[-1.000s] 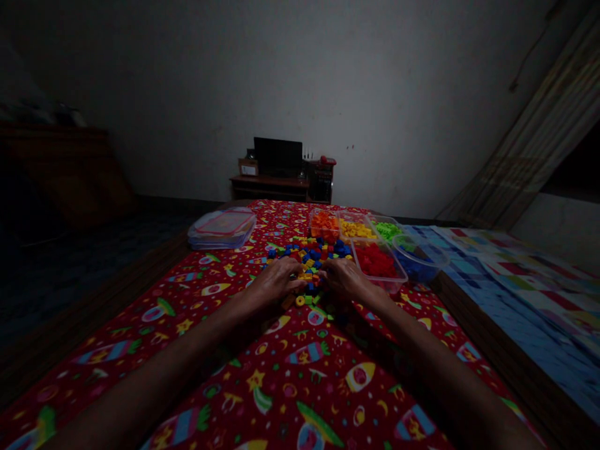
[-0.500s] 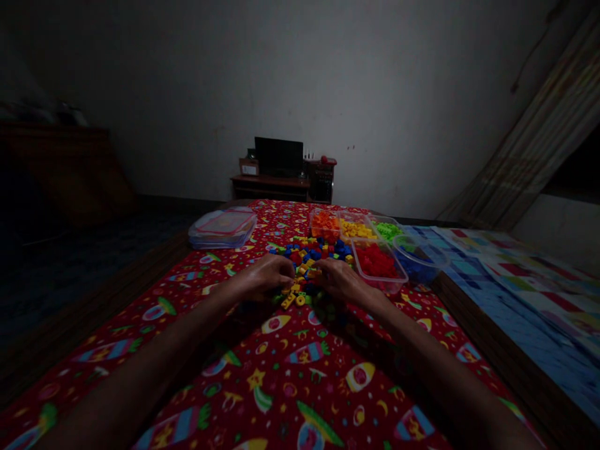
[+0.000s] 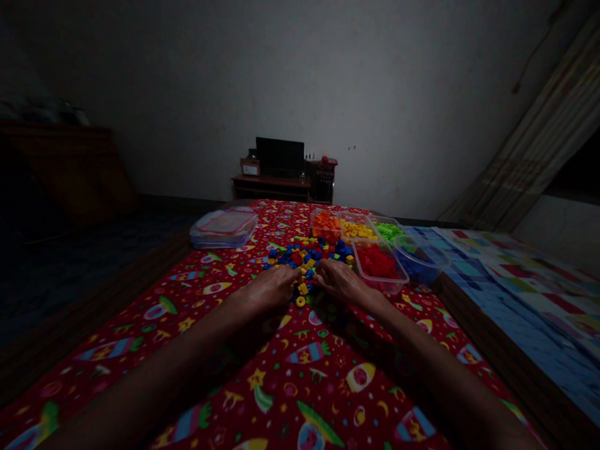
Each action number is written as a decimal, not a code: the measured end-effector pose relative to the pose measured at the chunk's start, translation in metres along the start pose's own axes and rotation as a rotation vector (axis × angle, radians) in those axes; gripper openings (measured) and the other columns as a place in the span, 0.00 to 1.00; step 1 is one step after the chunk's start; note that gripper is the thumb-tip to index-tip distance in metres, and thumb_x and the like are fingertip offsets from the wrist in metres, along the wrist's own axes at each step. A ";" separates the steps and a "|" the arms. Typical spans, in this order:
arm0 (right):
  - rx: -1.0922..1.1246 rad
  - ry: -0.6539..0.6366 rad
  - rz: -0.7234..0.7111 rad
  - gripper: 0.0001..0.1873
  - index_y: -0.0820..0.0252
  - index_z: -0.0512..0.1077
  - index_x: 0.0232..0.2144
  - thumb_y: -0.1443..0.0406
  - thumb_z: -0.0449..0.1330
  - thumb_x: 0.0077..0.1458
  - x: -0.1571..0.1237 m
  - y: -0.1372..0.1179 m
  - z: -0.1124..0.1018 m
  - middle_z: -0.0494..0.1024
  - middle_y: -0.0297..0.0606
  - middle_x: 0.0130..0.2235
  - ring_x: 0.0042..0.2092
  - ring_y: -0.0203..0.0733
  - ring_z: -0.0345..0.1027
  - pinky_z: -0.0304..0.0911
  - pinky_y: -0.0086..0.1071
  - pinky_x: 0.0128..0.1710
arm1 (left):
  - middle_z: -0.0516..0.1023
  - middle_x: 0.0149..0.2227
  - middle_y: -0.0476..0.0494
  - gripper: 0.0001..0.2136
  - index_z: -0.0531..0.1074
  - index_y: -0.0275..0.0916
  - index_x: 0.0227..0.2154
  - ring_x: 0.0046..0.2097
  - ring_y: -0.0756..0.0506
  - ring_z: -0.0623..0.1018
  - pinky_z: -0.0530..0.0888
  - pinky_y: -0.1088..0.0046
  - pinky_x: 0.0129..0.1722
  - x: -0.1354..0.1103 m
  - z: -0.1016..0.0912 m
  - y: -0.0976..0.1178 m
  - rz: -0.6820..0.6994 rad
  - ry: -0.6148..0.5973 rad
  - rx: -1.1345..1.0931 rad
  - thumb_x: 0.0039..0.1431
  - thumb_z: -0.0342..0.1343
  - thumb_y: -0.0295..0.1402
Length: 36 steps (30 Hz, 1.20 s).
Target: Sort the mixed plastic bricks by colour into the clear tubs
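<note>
Left hand [image 3: 277,284] down at the near end of the loose bricks [image 3: 312,252], fingers curled in, and from up here I can't say whether a piece sits in that grip. Right hand [image 3: 340,278] directly opposite, knuckles up, fingers bent down among the colours; its hold is hidden too. Nearest pieces framed between them, presumably so both can work the same small patch.

Under it all, the bench [image 3: 103,303] in its red cloth [image 3: 323,381], rockets and stars everywhere. Closest piece to us is a yellow ring [image 3: 297,302], lying just this side of the hands, a yellow brick [image 3: 303,289] right behind it. Beyond, the loose bricks spread out: blue, yellow, red, all mixed.

Over to the right, and it's tidy! A square tub [image 3: 391,285] of red bricks [image 3: 377,259] just beside the pile, a round tub [image 3: 434,265] of blue next to it, then back tubs [image 3: 349,215] with orange bricks [image 3: 327,222], yellow bricks [image 3: 359,230] and green bricks [image 3: 389,232]. One colour apiece, as far as shows, placed, I'd judge, to keep the shades apart and within easy reach. Out left, well away from the hands, what looks like a stack of clear lids [image 3: 224,228], perhaps parked there for elbow room.

Bed [image 3: 525,325] alongside on the right, patchwork cover [image 3: 544,253] and all. Far end: a desk [image 3: 269,182] with a dark screen [image 3: 281,156], and a cardboard box [image 3: 250,164] wearing a pale label [image 3: 252,170], too small to read. No brand, no lettering legible anywhere.
</note>
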State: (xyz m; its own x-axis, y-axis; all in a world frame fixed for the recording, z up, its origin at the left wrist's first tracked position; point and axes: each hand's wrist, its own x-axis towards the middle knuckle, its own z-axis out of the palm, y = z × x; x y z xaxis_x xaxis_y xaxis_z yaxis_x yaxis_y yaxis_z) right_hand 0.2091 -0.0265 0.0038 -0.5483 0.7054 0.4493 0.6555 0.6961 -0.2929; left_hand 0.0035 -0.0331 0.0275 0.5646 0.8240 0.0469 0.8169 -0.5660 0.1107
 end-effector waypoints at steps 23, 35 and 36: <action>0.060 0.027 0.113 0.16 0.67 0.69 0.43 0.60 0.55 0.57 0.010 0.025 -0.024 0.69 0.31 0.23 0.23 0.30 0.55 0.49 0.24 0.24 | 0.80 0.31 0.44 0.21 0.76 0.38 0.31 0.35 0.41 0.78 0.74 0.69 0.34 0.024 -0.007 -0.062 -0.194 0.414 -0.716 0.47 0.53 0.52; -0.244 0.109 0.592 0.17 0.71 0.73 0.38 0.60 0.57 0.56 0.091 0.143 -0.077 0.78 0.48 0.31 0.27 0.37 0.71 0.61 0.25 0.27 | 0.81 0.31 0.45 0.18 0.77 0.39 0.32 0.34 0.42 0.78 0.71 0.71 0.33 0.027 0.005 -0.096 -0.217 0.376 -0.558 0.50 0.49 0.46; -0.245 0.139 0.598 0.18 0.71 0.73 0.40 0.59 0.56 0.57 0.091 0.144 -0.078 0.78 0.49 0.32 0.27 0.38 0.72 0.61 0.26 0.27 | 0.81 0.31 0.45 0.18 0.77 0.39 0.32 0.34 0.42 0.78 0.71 0.71 0.33 0.025 0.004 -0.096 -0.220 0.373 -0.503 0.51 0.49 0.45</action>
State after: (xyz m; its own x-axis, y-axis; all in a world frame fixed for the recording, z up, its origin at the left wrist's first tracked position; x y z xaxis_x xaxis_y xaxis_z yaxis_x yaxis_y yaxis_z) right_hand 0.2936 0.1276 0.0685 0.0087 0.9257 0.3783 0.9343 0.1273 -0.3331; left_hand -0.0605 0.0423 0.0143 0.2383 0.9236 0.3004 0.7029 -0.3774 0.6029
